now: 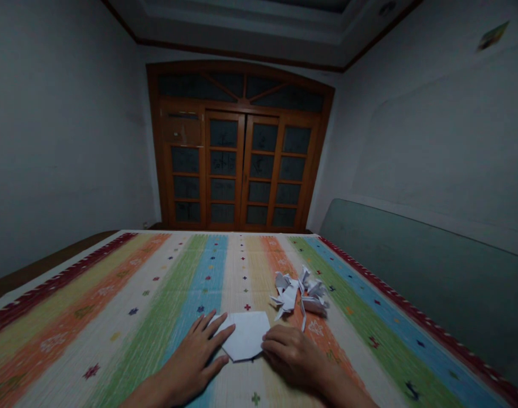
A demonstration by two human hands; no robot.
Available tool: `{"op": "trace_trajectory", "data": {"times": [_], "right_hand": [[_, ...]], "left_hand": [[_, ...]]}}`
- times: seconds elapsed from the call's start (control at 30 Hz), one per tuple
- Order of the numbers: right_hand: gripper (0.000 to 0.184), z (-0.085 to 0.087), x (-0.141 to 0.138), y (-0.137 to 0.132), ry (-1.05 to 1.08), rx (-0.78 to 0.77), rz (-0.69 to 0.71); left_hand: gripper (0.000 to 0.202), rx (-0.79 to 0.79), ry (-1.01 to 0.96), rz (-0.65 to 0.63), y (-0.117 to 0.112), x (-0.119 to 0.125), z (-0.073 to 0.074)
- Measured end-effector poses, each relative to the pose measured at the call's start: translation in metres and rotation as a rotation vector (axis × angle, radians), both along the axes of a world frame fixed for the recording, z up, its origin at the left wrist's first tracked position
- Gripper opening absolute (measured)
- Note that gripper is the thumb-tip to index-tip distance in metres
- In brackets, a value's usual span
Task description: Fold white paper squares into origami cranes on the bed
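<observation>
A flat sheet of white paper (246, 335), folded into a blunt pentagon shape, lies on a striped woven cover (127, 340). My left hand (197, 354) rests at the paper's left side, fingers spread and tips on the sheet. My right hand (291, 357) lies over its right corner with the fingers together. Whether it grips the sheet is hidden. Just beyond that hand sits a small heap of folded white paper pieces (299, 294), possibly origami figures, not touching either hand.
The cover spreads wide in bright stripes and ends at a dark wooden edge on the left. A grey-green panel (424, 283) runs along its right side. Glazed wooden double doors (242, 170) stand beyond its far edge.
</observation>
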State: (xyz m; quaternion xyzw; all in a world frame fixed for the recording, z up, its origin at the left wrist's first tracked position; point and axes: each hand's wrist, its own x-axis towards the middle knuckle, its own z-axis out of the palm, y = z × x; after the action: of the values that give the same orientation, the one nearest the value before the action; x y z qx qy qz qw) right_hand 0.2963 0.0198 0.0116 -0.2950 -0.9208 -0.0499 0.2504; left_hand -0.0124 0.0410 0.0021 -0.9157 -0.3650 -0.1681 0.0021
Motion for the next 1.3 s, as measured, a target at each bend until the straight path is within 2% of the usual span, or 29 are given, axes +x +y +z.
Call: {"op": "trace_trajectory", "data": {"times": [0.23, 0.33, 0.43, 0.5, 0.6, 0.7, 0.77, 0.87, 0.97, 1.03, 1.13, 1.2, 1.3], "right_hand": [[0.024, 0.011, -0.006, -0.009, 0.218, 0.081, -0.023], [0.020, 0.010, -0.006, -0.010, 0.347, 0.123, -0.020], [0.023, 0.004, -0.004, -0.010, 0.467, 0.079, -0.100], [0.035, 0.000, -0.005, -0.009, 0.567, -0.027, -0.187], [0.050, -0.001, -0.013, -0.008, 0.762, -0.313, -0.275], [0.061, 0.002, -0.025, -0.007, 0.924, -0.608, -0.244], [0.065, 0.002, -0.029, -0.005, 0.922, -0.715, -0.248], [0.067, -0.003, -0.028, -0.003, 0.775, -0.729, -0.360], [0.069, -0.009, -0.023, -0.003, 0.638, -0.677, -0.441], [0.072, -0.012, -0.022, -0.004, 0.590, -0.652, -0.453], [0.081, -0.014, -0.023, -0.006, 0.553, -0.611, -0.446], [0.085, -0.014, -0.025, -0.008, 0.544, -0.604, -0.419], [0.086, -0.013, -0.028, -0.013, 0.535, -0.651, -0.345]], "left_hand": [[0.045, -0.005, -0.144, -0.042, -0.003, 0.001, 0.002], [0.044, -0.080, -0.249, -0.096, -0.004, 0.001, 0.004], [0.036, -0.196, -0.405, -0.072, -0.004, 0.002, 0.007], [0.028, -0.279, -0.507, -0.003, -0.005, 0.005, 0.010], [0.026, -0.436, -0.634, 0.086, -0.009, 0.012, 0.016], [0.043, -0.663, -0.730, 0.064, -0.013, 0.018, 0.021], [0.054, -0.729, -0.732, 0.069, -0.014, 0.020, 0.021], [0.056, -0.597, -0.609, 0.120, -0.016, 0.019, 0.020], [0.036, -0.414, -0.400, 0.104, -0.020, 0.019, 0.018], [0.030, -0.294, -0.296, 0.063, -0.023, 0.019, 0.014], [0.039, -0.118, -0.238, 0.003, -0.024, 0.019, 0.006], [0.044, -0.091, -0.203, -0.063, -0.024, 0.017, -0.001], [0.050, -0.162, -0.187, -0.107, -0.022, 0.012, -0.009]]}}
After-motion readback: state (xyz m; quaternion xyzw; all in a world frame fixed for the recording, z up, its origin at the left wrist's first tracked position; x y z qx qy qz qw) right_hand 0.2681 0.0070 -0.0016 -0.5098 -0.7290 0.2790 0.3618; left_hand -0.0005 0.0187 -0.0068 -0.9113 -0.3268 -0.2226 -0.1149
